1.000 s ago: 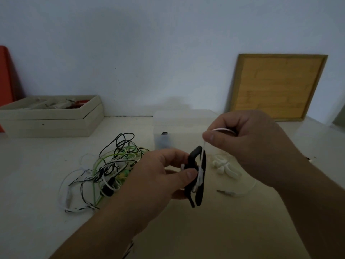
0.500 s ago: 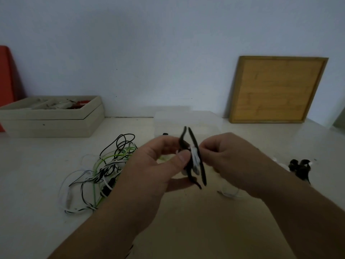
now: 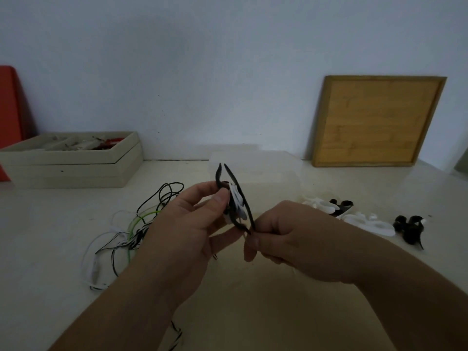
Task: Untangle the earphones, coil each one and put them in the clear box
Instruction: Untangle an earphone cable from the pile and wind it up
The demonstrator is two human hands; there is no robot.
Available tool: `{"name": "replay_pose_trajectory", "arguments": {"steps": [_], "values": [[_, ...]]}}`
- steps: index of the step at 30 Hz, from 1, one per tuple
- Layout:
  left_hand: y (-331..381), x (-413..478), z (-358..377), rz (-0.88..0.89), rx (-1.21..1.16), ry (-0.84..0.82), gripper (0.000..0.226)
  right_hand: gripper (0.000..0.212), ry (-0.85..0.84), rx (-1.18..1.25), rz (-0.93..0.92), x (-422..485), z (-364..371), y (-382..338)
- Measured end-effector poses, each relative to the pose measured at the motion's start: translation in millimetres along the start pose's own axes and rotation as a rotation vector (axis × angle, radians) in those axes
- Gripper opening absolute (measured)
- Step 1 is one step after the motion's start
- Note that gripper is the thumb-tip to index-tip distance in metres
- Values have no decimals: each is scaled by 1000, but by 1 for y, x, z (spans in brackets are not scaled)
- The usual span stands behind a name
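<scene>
My left hand (image 3: 192, 224) pinches a black cord winder (image 3: 234, 196) with white earphone cable wound round its middle, held upright above the table. My right hand (image 3: 286, 236) sits just below and right of it, fingers curled, pinching at the winder's lower tip. Behind the winder stands the clear box (image 3: 268, 171), hard to make out. A tangle of black, white and green earphone cables (image 3: 141, 219) lies on the table to the left, partly hidden by my left forearm.
White and black winders (image 3: 367, 219) lie scattered on the table at the right. A beige tray of small items (image 3: 73, 158) stands at the back left beside a red object (image 3: 10, 110). A wooden board (image 3: 377, 120) leans on the wall at the back right.
My right hand came down from pulling white cable above the winder to the winder's lower tip. My left hand raised the winder and turned it upright. The cable now sits wound on it.
</scene>
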State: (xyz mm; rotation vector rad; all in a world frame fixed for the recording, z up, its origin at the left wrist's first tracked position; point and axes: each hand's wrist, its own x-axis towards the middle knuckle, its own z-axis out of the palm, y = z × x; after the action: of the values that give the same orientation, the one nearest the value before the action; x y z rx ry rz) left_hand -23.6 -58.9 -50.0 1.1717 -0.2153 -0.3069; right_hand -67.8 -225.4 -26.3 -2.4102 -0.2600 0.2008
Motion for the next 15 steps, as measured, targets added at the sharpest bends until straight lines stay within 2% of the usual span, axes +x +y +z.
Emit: {"name": "replay_pose_trajectory", "arguments": {"steps": [6,10,12,15], "values": [[2,-1,-3,27,143,15,27,28,38,-49,-35,-4,-7,0],[-2,-2,-3,111,290,46,7,26,17,9,-76,-7,-8,-5],[-4,-3,-2,153,365,42,7,24,27,26,-109,-8,-9,-7],[-6,-3,0,171,414,-9,13,20,130,95,-140,-12,-15,-8]]}}
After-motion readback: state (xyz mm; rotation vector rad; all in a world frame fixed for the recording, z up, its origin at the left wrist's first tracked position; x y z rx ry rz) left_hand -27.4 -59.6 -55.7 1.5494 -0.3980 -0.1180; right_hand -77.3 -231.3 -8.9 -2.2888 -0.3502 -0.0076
